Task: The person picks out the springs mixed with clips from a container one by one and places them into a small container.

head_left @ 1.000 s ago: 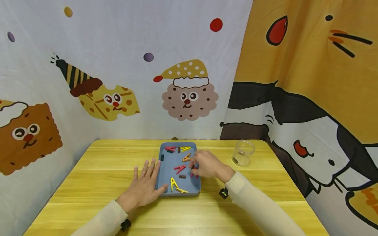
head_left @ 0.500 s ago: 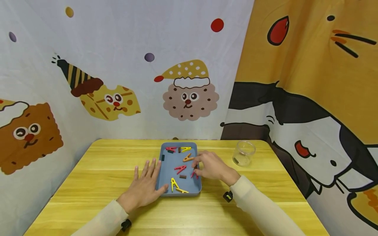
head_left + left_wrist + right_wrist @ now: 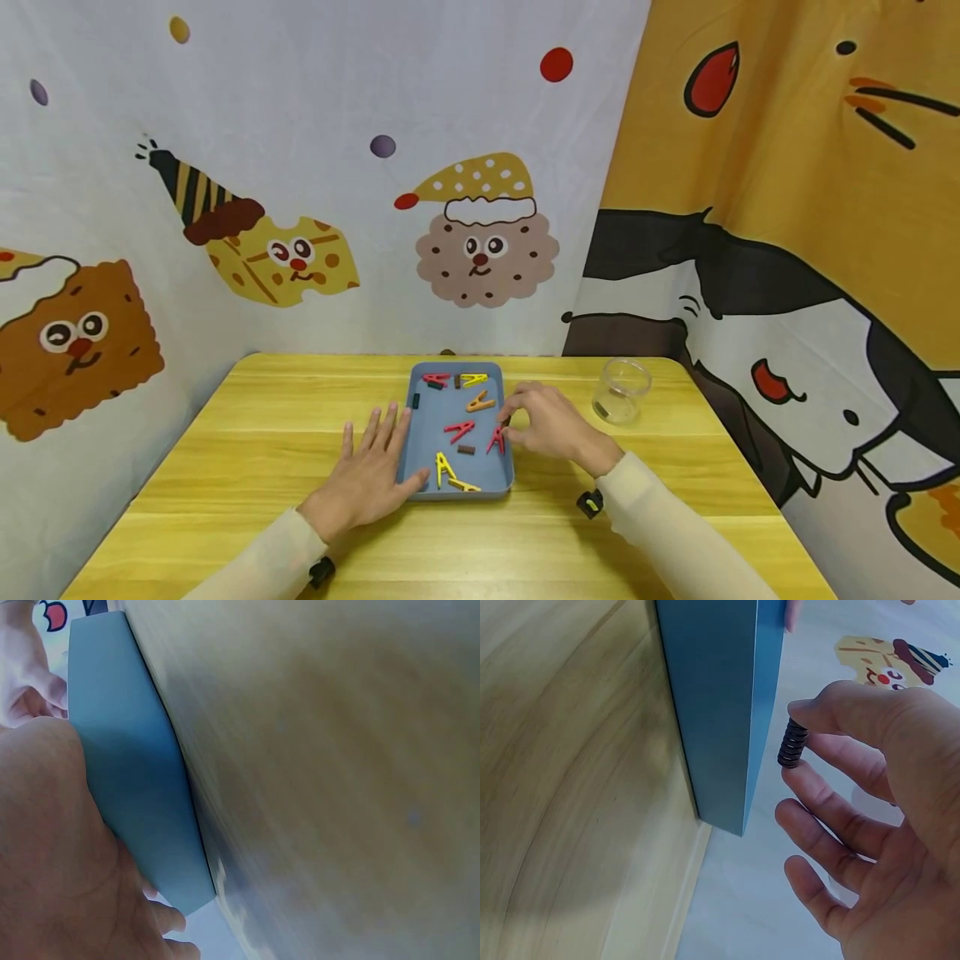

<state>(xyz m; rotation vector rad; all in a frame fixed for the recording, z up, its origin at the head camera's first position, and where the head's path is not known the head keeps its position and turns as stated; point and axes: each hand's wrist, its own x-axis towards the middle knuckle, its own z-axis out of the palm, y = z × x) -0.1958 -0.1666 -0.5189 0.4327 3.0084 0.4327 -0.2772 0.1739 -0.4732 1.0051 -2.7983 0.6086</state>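
Observation:
My right hand [image 3: 551, 421] is at the right rim of a blue-grey tray [image 3: 427, 442]. In the right wrist view its thumb and fingers pinch a small dark coil spring [image 3: 792, 744] beside the tray's outer wall. My left hand [image 3: 363, 475] rests at the tray's left side, fingers straight and spread, thumb over the near left rim. Inside the tray lie red clips [image 3: 460, 430], yellow clips [image 3: 444, 469] and an orange clip [image 3: 480, 402]. A brown spring [image 3: 466, 450] lies near the middle, and a dark green spring [image 3: 416, 402] by the left wall.
A clear round jar [image 3: 622, 390] stands on the wooden table [image 3: 300, 400] right of the tray, with a small dark thing at its bottom. A printed cartoon curtain [image 3: 315, 125] hangs behind the table.
My right hand has drawn back to the right from above the tray, pinching the dark spring; the red clip beneath it shows more fully. The left hand has stayed put.

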